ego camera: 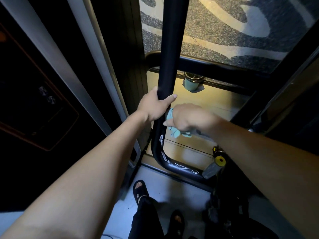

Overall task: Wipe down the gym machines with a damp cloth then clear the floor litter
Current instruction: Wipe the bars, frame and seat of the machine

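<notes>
My left hand (155,107) was clamped round the black upright tube (170,49) of the gym machine, fingers wrapped over it and the thumb behind. Just below it, my right hand (188,118) gripped the pale green cloth (174,131), bunched in the fist and pressed against the same tube, with its ends hanging loose under the hand. The two hands sat close together, the left above the right, nearly touching.

Below the cloth, the tube curved into a lower crossbar (183,169) bearing white smears along the bend and the near run. I judged these the next surface needing attention.

To do this step well, I judged the cloth should wrap right round the tube rather than touch one face, then travel downward in one steady pull through the bend, with the upper hand steadying the frame. The hanging ends should be gathered in so they do not drag.

Count: one cloth; two hands; one upright tube in hand; one yellow-capped roller (214,165) at the near right; one small green pot (192,81) on the far floor; two sandalled feet, the left foot (140,190) plainer than the other. I could make out no floor litter with certainty.
</notes>
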